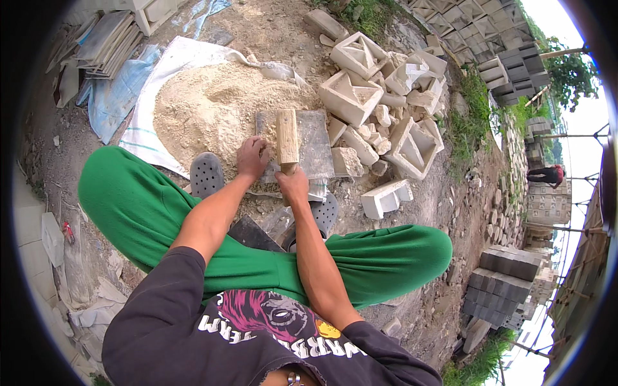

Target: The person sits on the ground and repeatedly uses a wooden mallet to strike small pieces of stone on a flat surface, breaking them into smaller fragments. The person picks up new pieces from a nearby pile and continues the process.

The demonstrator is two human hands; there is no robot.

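Observation:
My right hand (293, 184) is wrapped round the handle of a wooden mallet (287, 132). The mallet's thick, pale block head points away from me, over a flat dark slab (315, 138) on the ground. Just left of the mallet, my left hand (252, 157) is at the slab's near left edge with its fingers curled; what they hold, if anything, is hidden. A broad heap of crushed beige powder and crumbs (206, 106) lies on a white woven sack (145, 132), left of and beyond the slab.
Broken pale concrete blocks (351, 96) are piled right of the slab, with one fragment (386, 198) nearer me. A blue sheet (116, 96) and stacked boards (109, 45) lie far left. Grey blocks (499, 280) are stacked at right; another person (547, 175) stands in the distance.

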